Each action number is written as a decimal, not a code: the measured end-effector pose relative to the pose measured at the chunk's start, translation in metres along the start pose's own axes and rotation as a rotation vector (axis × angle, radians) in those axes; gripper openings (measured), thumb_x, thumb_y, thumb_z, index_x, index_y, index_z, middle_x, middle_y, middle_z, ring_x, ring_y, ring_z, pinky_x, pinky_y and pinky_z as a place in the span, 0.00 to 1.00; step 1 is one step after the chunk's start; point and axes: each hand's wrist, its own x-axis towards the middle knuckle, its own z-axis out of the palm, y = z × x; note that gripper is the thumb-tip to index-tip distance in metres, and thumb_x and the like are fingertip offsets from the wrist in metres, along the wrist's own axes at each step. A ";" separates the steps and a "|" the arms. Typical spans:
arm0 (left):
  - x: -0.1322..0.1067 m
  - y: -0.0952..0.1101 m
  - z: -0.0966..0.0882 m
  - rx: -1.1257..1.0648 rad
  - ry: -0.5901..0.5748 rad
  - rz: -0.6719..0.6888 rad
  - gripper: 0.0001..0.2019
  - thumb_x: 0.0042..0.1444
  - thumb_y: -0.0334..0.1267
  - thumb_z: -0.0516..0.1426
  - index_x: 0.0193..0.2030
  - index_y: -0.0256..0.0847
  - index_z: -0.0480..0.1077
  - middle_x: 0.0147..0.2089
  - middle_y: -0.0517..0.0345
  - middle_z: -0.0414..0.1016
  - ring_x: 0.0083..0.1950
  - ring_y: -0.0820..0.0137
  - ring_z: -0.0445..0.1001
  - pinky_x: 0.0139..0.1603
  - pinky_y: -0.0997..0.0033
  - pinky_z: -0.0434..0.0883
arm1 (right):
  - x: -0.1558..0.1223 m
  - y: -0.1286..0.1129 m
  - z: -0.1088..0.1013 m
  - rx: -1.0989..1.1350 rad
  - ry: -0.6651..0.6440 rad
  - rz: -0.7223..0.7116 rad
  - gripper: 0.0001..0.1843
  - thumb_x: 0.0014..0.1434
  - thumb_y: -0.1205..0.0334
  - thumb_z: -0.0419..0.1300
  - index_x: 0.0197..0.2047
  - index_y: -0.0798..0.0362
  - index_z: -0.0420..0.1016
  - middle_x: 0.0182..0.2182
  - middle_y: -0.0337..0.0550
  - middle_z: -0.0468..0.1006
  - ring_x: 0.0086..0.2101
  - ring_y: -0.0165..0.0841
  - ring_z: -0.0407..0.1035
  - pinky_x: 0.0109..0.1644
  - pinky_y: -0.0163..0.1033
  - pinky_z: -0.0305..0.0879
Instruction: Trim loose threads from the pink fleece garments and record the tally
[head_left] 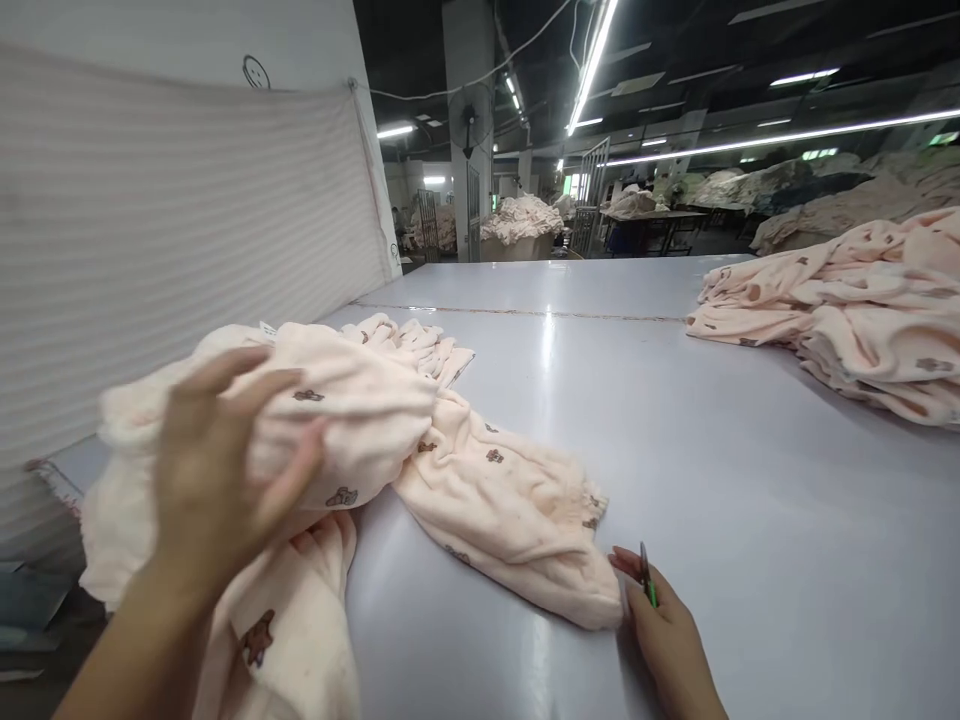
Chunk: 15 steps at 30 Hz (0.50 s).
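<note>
A pale pink fleece garment [510, 510] with small brown bear prints lies crumpled over the left and middle of the table. My left hand [214, 470], slightly blurred, hovers at the bunched part with thumb and fingers spread; whether it touches the cloth I cannot tell. One tube-like piece, a sleeve or leg, stretches towards the right. Beside its end is my right hand [667, 625], closed around small thread snips [649, 580] with a green part and a dark blade pointing up. Its fingertips are close to the cloth's edge.
The smooth, pale table [750, 520] spreads out to the right and back. A heap of similar pink garments [862, 310] sits at the right edge. A striped whitish cloth [187, 190] hangs along the left wall. Farther back stand a fabric-filled bin [521, 225] and a pillar fan [470, 118].
</note>
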 end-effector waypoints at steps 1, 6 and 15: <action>0.002 0.004 0.010 0.024 -0.030 0.069 0.20 0.54 0.43 0.56 0.52 0.42 0.61 0.58 0.49 0.59 0.60 0.57 0.59 0.60 0.55 0.58 | 0.012 0.000 -0.003 -0.051 0.039 -0.006 0.16 0.61 0.59 0.56 0.52 0.53 0.67 0.52 0.45 0.69 0.50 0.39 0.65 0.52 0.53 0.60; -0.016 -0.047 0.067 0.256 -0.324 0.001 0.22 0.60 0.46 0.46 0.59 0.41 0.58 0.64 0.43 0.55 0.64 0.55 0.55 0.63 0.45 0.46 | 0.058 -0.013 0.002 -0.255 0.016 -0.098 0.20 0.60 0.61 0.58 0.56 0.50 0.64 0.58 0.46 0.62 0.54 0.42 0.60 0.55 0.56 0.57; -0.045 -0.089 0.053 0.182 -0.434 -0.149 0.25 0.61 0.49 0.44 0.63 0.46 0.51 0.67 0.51 0.50 0.67 0.61 0.48 0.65 0.49 0.42 | 0.078 -0.024 0.021 -0.120 -0.047 -0.039 0.19 0.61 0.57 0.57 0.54 0.52 0.65 0.54 0.46 0.66 0.50 0.40 0.65 0.51 0.53 0.61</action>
